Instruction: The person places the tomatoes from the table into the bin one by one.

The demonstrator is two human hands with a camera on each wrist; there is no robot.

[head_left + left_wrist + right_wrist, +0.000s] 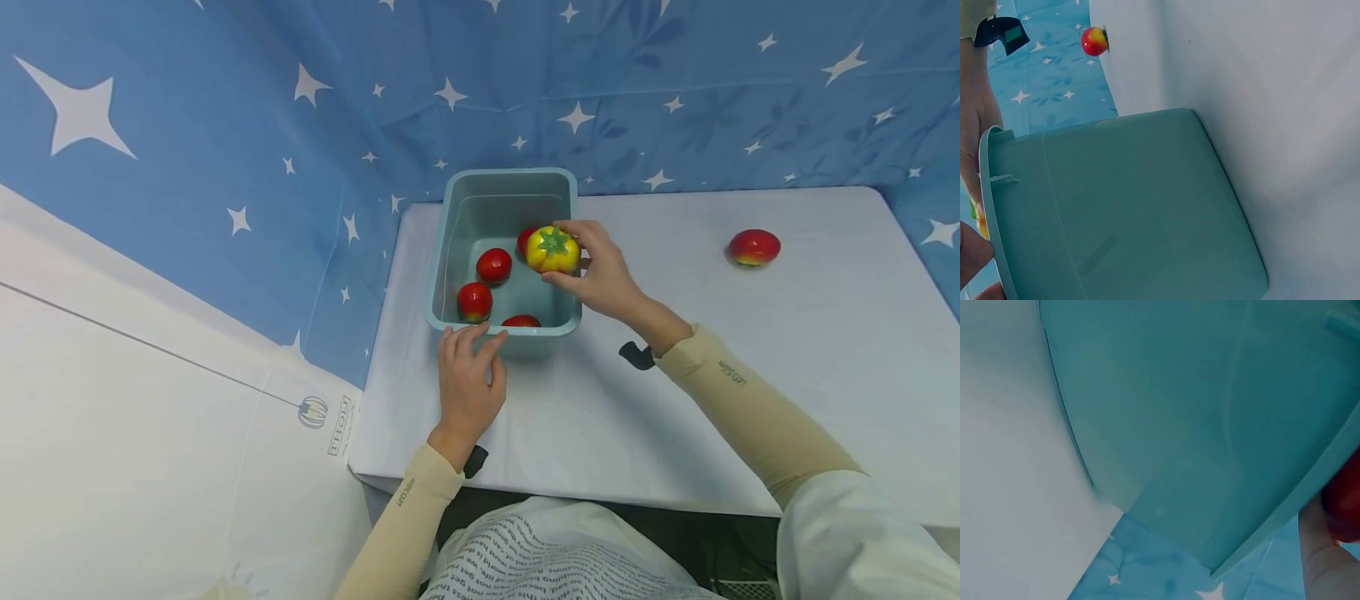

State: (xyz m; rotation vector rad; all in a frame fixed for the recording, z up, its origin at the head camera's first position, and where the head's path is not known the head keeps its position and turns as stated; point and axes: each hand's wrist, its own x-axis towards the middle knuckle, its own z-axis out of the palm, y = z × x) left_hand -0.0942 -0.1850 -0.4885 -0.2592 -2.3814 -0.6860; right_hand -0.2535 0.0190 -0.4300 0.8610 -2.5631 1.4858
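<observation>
My right hand (606, 275) holds a toy tomato (553, 250) over the right side of the blue-green plastic bin (435, 275). The yellow top and green leaf of this tomato face up; its red side (1344, 503) shows in the right wrist view, with a finger (1322, 559) against it. Inside the bin lie several red tomatoes (494, 265), one partly hidden behind the held one and another by the near wall. My left hand (468, 379) is at the near rim, fingers loosely bent and fingertips (975, 250) right at the edge.
Another red tomato (754, 247) lies toward the right end of the white-covered table (712, 400). A blue star-patterned curtain (510, 92) hangs close behind the bin, and a pale cloth wall (150, 400) stands to the left.
</observation>
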